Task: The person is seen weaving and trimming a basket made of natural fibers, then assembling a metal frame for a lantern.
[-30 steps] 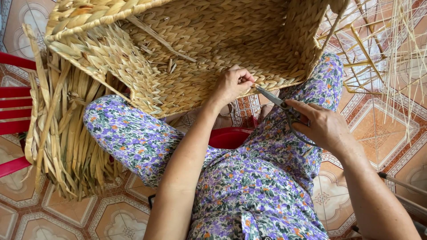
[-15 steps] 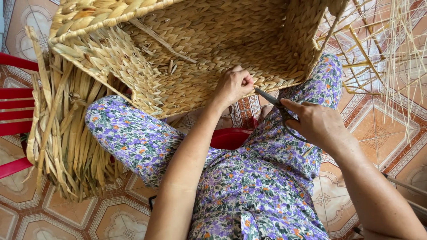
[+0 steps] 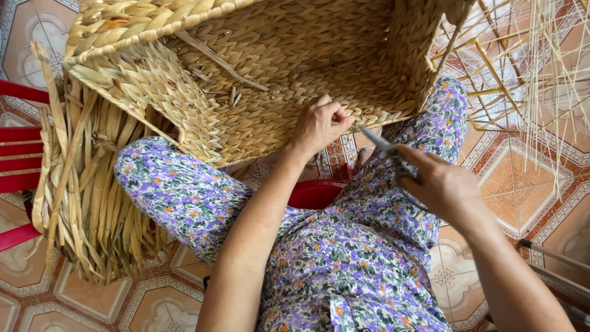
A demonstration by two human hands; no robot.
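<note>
The left hand (image 3: 321, 125) is curled into a loose fist against the woven side of a large straw basket (image 3: 258, 67), its fingers bent and pressed together on the weave near the basket's lower edge; whether it pinches a single strand there cannot be told. The basket lies tipped on the person's lap, its open mouth turned up and away from that hand, its braided rim up and to the left of the knuckles; a loose strip of straw lies across the inner wall above the hand.

The right hand (image 3: 439, 184) sits just beside the left, lower and to its right; its fingers are closed around the handle of a thin metal tool (image 3: 375, 139), a slim grey blade or pair of shears, which cannot be told apart here; the tip of the tool points up and left and meets the basket's edge right by the left hand's fingers.

Under both hands are the knees in flowered purple trousers (image 3: 344, 252); a red stool (image 3: 316, 192) shows between them, just below the left wrist. Far to the left of the left hand hangs a bundle of flat dried straw strips (image 3: 86, 203); above and to the right of the right hand stand thin pale reeds (image 3: 541, 67) over a patterned tile floor (image 3: 522, 184).
</note>
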